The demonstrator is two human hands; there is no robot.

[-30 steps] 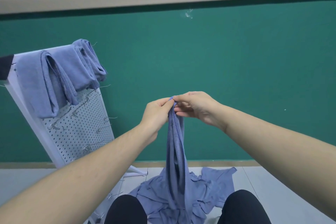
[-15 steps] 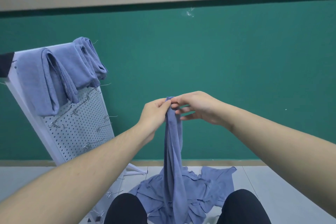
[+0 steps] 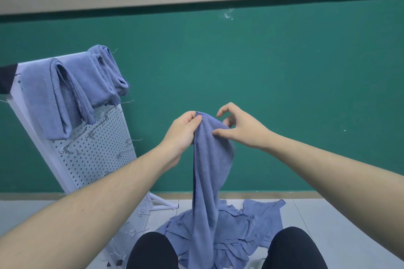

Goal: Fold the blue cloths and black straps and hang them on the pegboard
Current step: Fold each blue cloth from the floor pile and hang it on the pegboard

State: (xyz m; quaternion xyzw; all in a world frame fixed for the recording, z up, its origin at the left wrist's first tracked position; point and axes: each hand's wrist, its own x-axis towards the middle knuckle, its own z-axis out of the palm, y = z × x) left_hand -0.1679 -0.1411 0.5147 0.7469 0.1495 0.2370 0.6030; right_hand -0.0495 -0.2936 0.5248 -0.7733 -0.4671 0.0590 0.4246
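I hold 1 blue cloth [image 3: 211,159] up in front of me, above the loose pile of cloths [image 3: 251,227] on the floor between my knees. My left hand [image 3: 183,133] pinches its top hem; my right hand [image 3: 238,129] pinches the fabric just beside it, other fingers spread. The cloth hangs bunched, long axis vertical, hem up, tail down onto the pile. Bunched like this, I judge the edges could misalign, or a corner could slip free. Folded cloths [image 3: 72,87] drape the leaning pegboard [image 3: 102,155] at my left.
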